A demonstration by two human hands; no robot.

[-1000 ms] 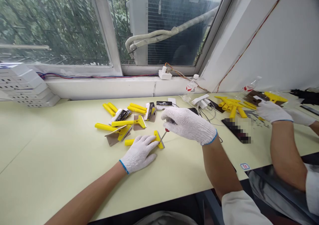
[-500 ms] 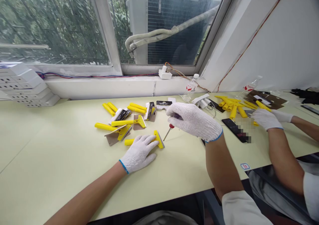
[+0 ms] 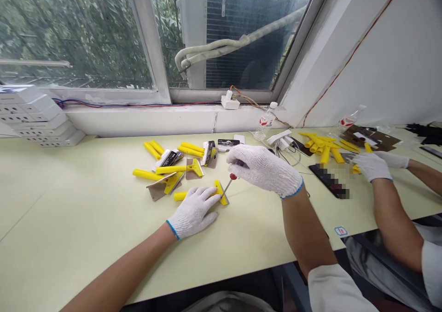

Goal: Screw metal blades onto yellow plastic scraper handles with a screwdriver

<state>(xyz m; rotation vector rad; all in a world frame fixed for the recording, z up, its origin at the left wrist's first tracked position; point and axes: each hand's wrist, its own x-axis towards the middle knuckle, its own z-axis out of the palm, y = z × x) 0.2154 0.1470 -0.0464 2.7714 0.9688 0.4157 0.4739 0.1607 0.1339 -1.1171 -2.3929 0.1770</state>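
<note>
My left hand (image 3: 194, 211), in a white knit glove, lies on a yellow scraper (image 3: 220, 193) and pins it flat to the pale table (image 3: 69, 220); its yellow handle (image 3: 179, 196) sticks out to the left. My right hand (image 3: 264, 169), also gloved, is closed on a small screwdriver (image 3: 229, 181) with a red collar. The screwdriver slants down to the left and its tip rests on the scraper's head.
More yellow scrapers and handles (image 3: 172, 164) lie behind my hands. A stack of white boxes (image 3: 37, 118) stands at the far left. At the right a co-worker's gloved hands (image 3: 375, 164) work beside another yellow pile (image 3: 321, 147), a phone (image 3: 329, 180), cables and two bottles.
My right hand lifted the screwdriver off the scraper to the right, then brought it back down onto the head. The co-worker's hands lowered to the table.
</note>
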